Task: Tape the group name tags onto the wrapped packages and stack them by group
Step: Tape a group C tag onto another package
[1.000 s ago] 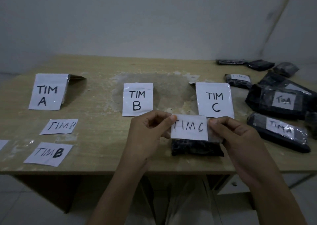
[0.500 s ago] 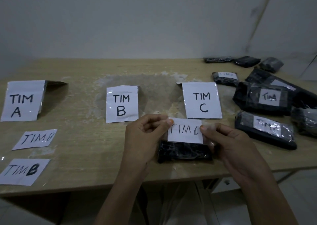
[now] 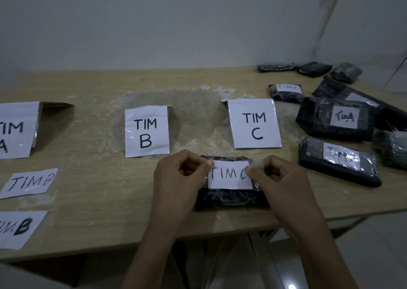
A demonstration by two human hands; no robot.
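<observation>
- At the far left of the worktop (image 3: 99, 200), a folded TIM A sign (image 3: 15, 130) stood upright, partly cut off by the frame edge.
- In front of it two loose paper tags lay flat. The upper TIM B tag (image 3: 29, 183) sat behind the lower TIM B tag (image 3: 17, 228), which was close to the front edge.
- Near the middle, the TIM B sign (image 3: 146, 131) stood upright.
- The left hand (image 3: 176, 178) was just in front of that sign. Its grip pinched the left edge of the TIM C tag (image 3: 229, 175) between thumb and forefinger, with the other fingers curled.
- The TIM C tag lay over the top of a dark wrapped package (image 3: 231, 198). The package rested on the worktop near the front edge, just in front of the TIM C sign (image 3: 254, 123). Whether the tag was stuck down could not be told.
- The right hand (image 3: 279, 178) mirrored the left, its grip pinching the tag's right edge.
- Right of the TIM C sign lay a small tagged package (image 3: 286, 96) marked TIM C.
- Further right was a larger Tim A package (image 3: 312, 121), with a nearer tagged package (image 3: 319, 163) whose writing was too blurred to read.
- Three untagged packages (image 3: 313, 69) lay along the far right back edge.
</observation>
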